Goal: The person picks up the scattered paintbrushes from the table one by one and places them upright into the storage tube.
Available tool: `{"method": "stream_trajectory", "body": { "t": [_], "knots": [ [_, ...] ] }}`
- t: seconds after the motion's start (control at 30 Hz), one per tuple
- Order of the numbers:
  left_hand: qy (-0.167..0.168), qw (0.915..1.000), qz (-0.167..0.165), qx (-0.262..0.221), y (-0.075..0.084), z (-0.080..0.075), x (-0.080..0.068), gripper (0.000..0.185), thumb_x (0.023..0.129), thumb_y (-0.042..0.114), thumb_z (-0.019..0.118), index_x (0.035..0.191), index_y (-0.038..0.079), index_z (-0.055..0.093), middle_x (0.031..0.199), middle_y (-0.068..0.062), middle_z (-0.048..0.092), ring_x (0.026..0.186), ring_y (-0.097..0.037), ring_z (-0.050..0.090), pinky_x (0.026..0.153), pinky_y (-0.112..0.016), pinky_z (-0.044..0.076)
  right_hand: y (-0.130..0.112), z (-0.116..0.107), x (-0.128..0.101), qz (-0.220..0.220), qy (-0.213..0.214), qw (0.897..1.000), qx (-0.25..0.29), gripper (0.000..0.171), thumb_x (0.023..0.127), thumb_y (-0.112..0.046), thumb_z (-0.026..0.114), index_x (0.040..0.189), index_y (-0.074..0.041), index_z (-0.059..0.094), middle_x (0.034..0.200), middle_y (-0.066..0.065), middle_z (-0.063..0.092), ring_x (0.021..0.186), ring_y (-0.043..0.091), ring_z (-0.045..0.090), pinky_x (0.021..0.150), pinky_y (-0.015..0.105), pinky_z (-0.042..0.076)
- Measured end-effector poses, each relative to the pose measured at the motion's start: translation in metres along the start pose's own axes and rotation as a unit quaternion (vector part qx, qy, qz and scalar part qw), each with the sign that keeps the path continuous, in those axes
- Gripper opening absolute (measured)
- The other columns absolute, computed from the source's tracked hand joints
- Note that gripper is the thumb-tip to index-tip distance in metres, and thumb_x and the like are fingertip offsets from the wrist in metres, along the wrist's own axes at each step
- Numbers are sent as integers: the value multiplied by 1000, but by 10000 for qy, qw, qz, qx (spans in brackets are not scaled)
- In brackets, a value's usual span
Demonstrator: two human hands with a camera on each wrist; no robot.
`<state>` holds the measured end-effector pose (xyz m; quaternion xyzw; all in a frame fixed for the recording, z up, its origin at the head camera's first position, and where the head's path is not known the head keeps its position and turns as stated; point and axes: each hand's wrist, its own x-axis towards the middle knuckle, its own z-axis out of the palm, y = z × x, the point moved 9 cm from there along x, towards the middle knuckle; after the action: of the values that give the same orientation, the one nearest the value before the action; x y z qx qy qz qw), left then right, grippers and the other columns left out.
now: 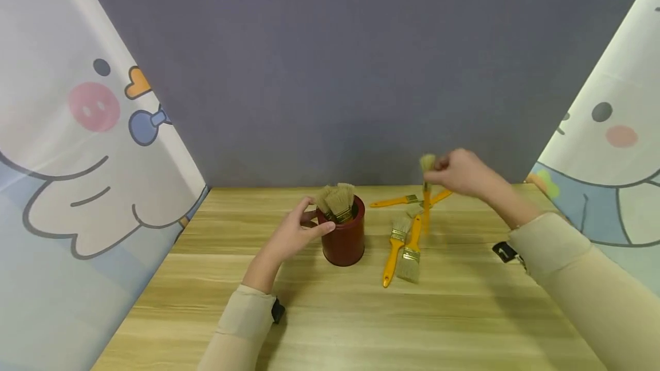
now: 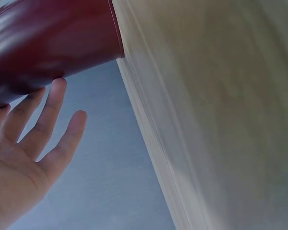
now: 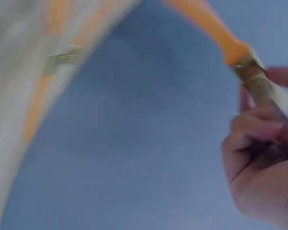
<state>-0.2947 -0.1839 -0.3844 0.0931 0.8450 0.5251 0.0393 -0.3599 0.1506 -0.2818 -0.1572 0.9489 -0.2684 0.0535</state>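
Observation:
A dark red can [image 1: 342, 245] stands upright on the wooden table, with several paintbrushes [image 1: 338, 202] in it, bristles up. My left hand [image 1: 292, 235] holds the can's left side near the rim, thumb across the front; in the left wrist view its fingers [image 2: 55, 103] rest spread against the wall. Raised to the right, my right hand [image 1: 464, 173] pinches a paintbrush [image 1: 426, 205] near its bristles, the orange handle pointing down. The right wrist view shows this brush's handle [image 3: 209, 24] and metal band, partly blurred.
Between can and right hand, several loose paintbrushes lie on the table [image 1: 361, 325]. One brush [image 1: 394, 251] lies close beside another brush [image 1: 411, 253], and a further one [image 1: 392, 201] is behind them. A grey wall [image 1: 361, 73] rises at the back; printed cloths flank both sides.

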Motion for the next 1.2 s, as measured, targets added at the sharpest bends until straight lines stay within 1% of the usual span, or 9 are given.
{"method": "stream_trajectory", "body": {
  "t": [0.13, 0.23, 0.33, 0.4, 0.53, 0.7, 0.93, 1.07, 1.2],
  "knots": [
    [35, 10000, 24, 49, 1, -2, -2, 63, 93, 48, 83, 143, 26, 52, 140, -14, 71, 129, -31, 70, 101, -52, 60, -46, -45, -1, -419, 1161, 9892, 795, 36, 104, -39, 64, 83, -10, 62, 64, -5, 39, 67, 17, 35, 66, 38, 34],
    [-30, 10000, -43, 39, -1, -2, -3, 63, 93, 48, 83, 143, 26, 52, 141, -15, 71, 131, -31, 70, 101, -52, 60, -75, -53, -3, -714, 1357, 9813, 1160, 30, 104, -38, 66, 94, -9, 67, 62, -4, 37, 66, 17, 36, 70, 39, 38],
    [3, 9999, -95, 39, -2, -2, -3, 66, 93, 49, 83, 146, 26, 50, 141, -15, 70, 131, -32, 69, 102, -53, 60, -103, -45, 1, -1068, 1201, 9772, 1392, 25, 103, -34, 69, 108, -10, 74, 60, -5, 39, 62, 15, 37, 75, 39, 42],
    [47, 9999, -113, 52, -2, -3, -3, 67, 92, 49, 83, 145, 26, 50, 141, -15, 70, 130, -31, 70, 101, -53, 60, -117, -34, 5, -1266, 1040, 9750, 1504, 24, 102, -30, 70, 114, -10, 76, 59, -4, 34, 55, 15, 30, 77, 40, 43],
    [-52, 9999, -161, 6, -2, -1, -2, 63, 92, 50, 83, 140, 26, 52, 139, -12, 71, 128, -29, 71, 100, -52, 60, -130, -8, 13, -1395, 675, 9763, 1512, 27, 101, -27, 71, 120, -9, 76, 57, -6, 30, 52, 13, 25, 78, 39, 44],
    [-148, 9996, -229, -3, -2, 0, -3, 68, 90, 55, 83, 142, 26, 50, 141, -10, 71, 128, -28, 71, 100, -51, 60, -131, 24, 20, -1495, 268, 9808, 1222, 30, 100, -25, 71, 124, -7, 74, 54, -7, 30, 50, 11, 22, 71, 35, 44],
    [-196, 9996, -175, -92, 0, -1, -3, 63, 91, 51, 83, 139, 26, 51, 140, -10, 71, 127, -28, 71, 99, -51, 60, -126, 65, 27, -1534, -180, 9847, 807, 22, 98, -26, 73, 111, -10, 78, 54, -6, 33, 52, 12, 27, 59, 31, 34],
    [-175, 9997, -162, -78, 1, -2, -3, 62, 92, 50, 83, 139, 26, 51, 138, -12, 72, 126, -29, 72, 100, -51, 60, -124, 80, 28, -1425, -346, 9869, 680, 26, 96, -30, 76, 111, -9, 78, 54, -6, 35, 51, 12, 30, 56, 29, 33],
    [-210, 9997, -139, -46, 3, -2, -2, 60, 92, 49, 84, 138, 26, 51, 139, -12, 71, 127, -29, 71, 100, -51, 60, -121, 85, 28, -1463, -288, 9870, 598, 32, 96, -34, 78, 113, -7, 78, 55, -8, 40, 50, 11, 32, 55, 28, 34]
  ]
}}
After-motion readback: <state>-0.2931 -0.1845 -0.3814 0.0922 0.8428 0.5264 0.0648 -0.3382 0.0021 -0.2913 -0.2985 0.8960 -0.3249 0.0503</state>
